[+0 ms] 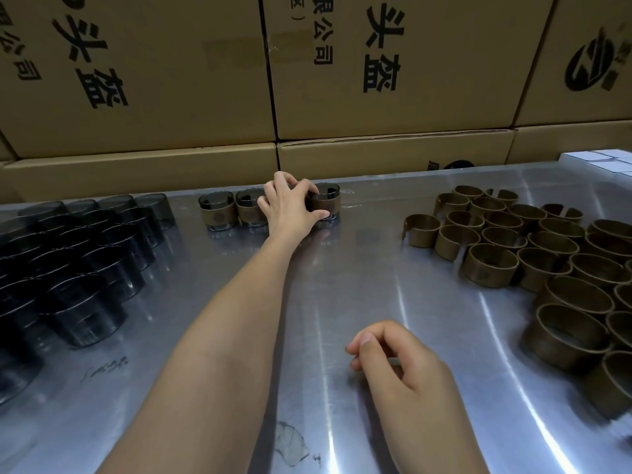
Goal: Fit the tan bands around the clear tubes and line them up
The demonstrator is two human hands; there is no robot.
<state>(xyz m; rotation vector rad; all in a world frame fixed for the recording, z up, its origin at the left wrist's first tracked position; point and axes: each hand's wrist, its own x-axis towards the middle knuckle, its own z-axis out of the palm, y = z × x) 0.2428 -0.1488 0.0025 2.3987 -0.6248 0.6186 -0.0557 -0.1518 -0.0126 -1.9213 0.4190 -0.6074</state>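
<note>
Meanwhile, at upper centre of the frame, the left hand (289,208) reaches to the far edge of the metal table (359,285), its thumb and fingers curled round a banded tube (323,205) at the right end of a short row; two finished banded tubes (236,208) stand just left of the hand. The right hand (396,357) hovers at lower centre, fingers loosely curled and holding nothing. Bare clear tubes (85,261), dark-tinted, crowd the left of the frame; loose tan bands (513,248) are heaped on the right. Cardboard boxes (393,80) fill the background. The tubes look like rigid, smooth glass or plastic, likely slippery and breakable, so a grip low on the banded wall seems safest. The bands look thin and springy with an open slit, easily spread by their edges and light to carry.
</note>
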